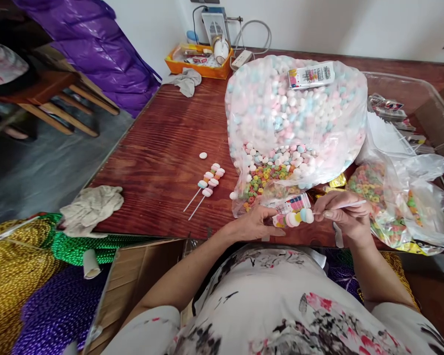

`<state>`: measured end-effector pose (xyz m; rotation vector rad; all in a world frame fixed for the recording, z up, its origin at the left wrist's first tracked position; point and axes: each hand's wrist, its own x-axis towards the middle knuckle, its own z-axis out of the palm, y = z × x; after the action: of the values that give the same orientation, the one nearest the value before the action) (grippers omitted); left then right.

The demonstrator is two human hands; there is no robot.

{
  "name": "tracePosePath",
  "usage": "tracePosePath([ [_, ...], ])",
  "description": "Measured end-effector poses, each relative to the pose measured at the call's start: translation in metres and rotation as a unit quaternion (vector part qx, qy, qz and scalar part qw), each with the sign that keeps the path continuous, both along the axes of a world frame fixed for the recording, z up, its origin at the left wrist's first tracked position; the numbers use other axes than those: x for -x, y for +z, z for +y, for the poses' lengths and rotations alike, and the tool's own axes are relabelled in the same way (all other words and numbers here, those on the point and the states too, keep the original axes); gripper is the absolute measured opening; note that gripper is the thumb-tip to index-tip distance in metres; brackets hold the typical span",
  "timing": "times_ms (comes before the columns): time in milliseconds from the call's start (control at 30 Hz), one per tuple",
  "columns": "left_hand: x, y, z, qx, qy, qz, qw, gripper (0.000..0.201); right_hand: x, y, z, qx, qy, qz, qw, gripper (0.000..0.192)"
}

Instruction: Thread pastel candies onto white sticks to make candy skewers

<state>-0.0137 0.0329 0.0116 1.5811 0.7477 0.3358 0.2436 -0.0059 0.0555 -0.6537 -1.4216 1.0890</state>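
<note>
My left hand (pixel 255 224) pinches the end of a row of pastel candy pieces (pixel 294 218) threaded on a thin white stick. My right hand (pixel 346 213) grips that stick (pixel 355 203) near its free end, at the table's near edge. Just beyond my hands lies a big clear bag of pink, white and blue candies (pixel 296 108), with coloured ring candies (pixel 266 175) spilling at its mouth. Two finished candy sticks (pixel 207 185) lie side by side on the wooden table (pixel 159 162), left of the bag. One loose white candy (pixel 203 155) sits above them.
A second bag of ring candies (pixel 385 197) lies at the right. A clear plastic bin (pixel 422 113) stands behind it. An orange tray (pixel 198 61) with clutter sits at the back, a grey cloth (pixel 187 81) beside it. A rag (pixel 92 207), cardboard box (pixel 140 276) and bead bundles (pixel 18 276) are at left.
</note>
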Motion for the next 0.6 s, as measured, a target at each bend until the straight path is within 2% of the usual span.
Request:
tracePosePath([
  [133, -0.007, -0.001, -0.001, -0.014, -0.005, -0.024, 1.000, 0.039, 0.007, -0.003, 0.004, -0.027, 0.015, -0.034, 0.999, 0.014],
  [300, -0.011, -0.002, -0.005, 0.038, -0.002, -0.056, 0.998, 0.043, 0.022, -0.013, 0.008, -0.084, -0.017, -0.115, 0.990, 0.016],
  [367, -0.011, -0.003, -0.005, 0.027, 0.012, -0.041, 0.999, 0.044, 0.029, -0.016, 0.009, -0.055, -0.047, -0.094, 0.993, 0.015],
  [467, -0.012, -0.005, -0.006, -0.031, 0.030, 0.008, 0.999, 0.038, 0.040, -0.021, 0.010, 0.042, -0.080, -0.032, 0.995, 0.013],
  [533, -0.013, -0.006, -0.006, -0.074, 0.047, 0.045, 0.995, 0.034, 0.045, -0.023, 0.012, 0.101, -0.108, 0.006, 0.989, 0.019],
  [600, -0.013, -0.006, -0.007, -0.098, 0.068, 0.062, 0.991, 0.031, 0.049, -0.025, 0.014, 0.127, -0.135, 0.033, 0.982, 0.023],
])
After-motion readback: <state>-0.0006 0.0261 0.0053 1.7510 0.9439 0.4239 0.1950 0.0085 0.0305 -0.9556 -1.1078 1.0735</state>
